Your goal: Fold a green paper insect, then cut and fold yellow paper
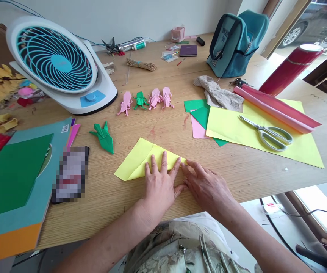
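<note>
A sheet of yellow paper point(136, 157), folded over with a flap toward me, lies on the wooden table. My left hand point(159, 182) rests flat across it, fingers spread, pressing it down. At the paper's right-hand point is my right hand point(205, 184), its fingers bent and the fingertips closed on that narrow corner. The two hands almost touch there. Just beyond the paper to the left lies a folded green origami figure point(103, 137). Farther back stand a green origami frog point(140, 100) and several pink origami frogs point(125, 102).
Scissors point(268, 132) lie on yellow sheets point(228, 123) at right, beside a red roll point(277, 108) and a red thermos point(291, 70). A fan point(61, 64) stands back left. A phone point(71, 174) and a green sheet point(15, 174) on a folder are at left.
</note>
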A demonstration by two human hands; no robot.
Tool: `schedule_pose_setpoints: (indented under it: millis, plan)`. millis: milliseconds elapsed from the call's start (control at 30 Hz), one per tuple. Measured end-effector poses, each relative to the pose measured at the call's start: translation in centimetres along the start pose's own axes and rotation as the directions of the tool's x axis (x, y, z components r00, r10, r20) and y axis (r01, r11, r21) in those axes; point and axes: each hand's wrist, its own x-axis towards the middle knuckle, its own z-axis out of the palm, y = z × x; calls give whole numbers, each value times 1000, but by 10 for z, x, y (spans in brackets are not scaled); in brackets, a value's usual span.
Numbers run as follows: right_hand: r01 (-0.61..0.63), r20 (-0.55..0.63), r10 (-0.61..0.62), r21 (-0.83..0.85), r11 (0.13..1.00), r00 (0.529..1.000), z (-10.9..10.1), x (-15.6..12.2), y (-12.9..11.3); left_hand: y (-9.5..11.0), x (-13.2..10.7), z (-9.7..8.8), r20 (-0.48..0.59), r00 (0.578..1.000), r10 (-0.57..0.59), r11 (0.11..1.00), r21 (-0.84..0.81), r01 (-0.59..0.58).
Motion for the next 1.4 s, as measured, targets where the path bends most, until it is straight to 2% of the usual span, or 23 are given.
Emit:
schedule_pose_setpoints:
  millis: [233, 467, 667, 833, 967, 1100, 1200, 1400]
  plan:
    - [1, 23, 0, -35, 999, 1000, -2, -2, -1, 1, -4, 4, -14, 1000, -21, 1000, -2, 21]
    - [8, -7, -8, -28, 1000, 1000, -1, 0, 0, -15, -12, 10, -8, 1000, -21, 1000, -4, 21]
    - [70, -46, -72, -52, 996, 996, -14, 7, -3, -19, -14, 9, -14, 1000, -12, 1000, -13, 12]
    - [129, -103, -134, -51, 990, 986, -22, 19, -17, -18, -14, 14, -40, 999, -16, 999, -39, 14]
    - [238, -228, -200, 154, 959, 953, -13, 36, -26, -17, -13, 16, -21, 1000, -21, 998, -61, 20]
    - [330, -221, -266, 338, 881, 938, 5, 50, -23, -17, -12, 14, 21, 1000, -10, 996, -93, 12]
    - [342, -217, -278, 366, 866, 936, 14, 50, -18, -17, -13, 14, 4, 1000, -5, 994, -107, 5]
    - [350, -184, -308, 278, 894, 933, 16, 44, -15, -16, -14, 20, -59, 998, -11, 996, -94, 5]
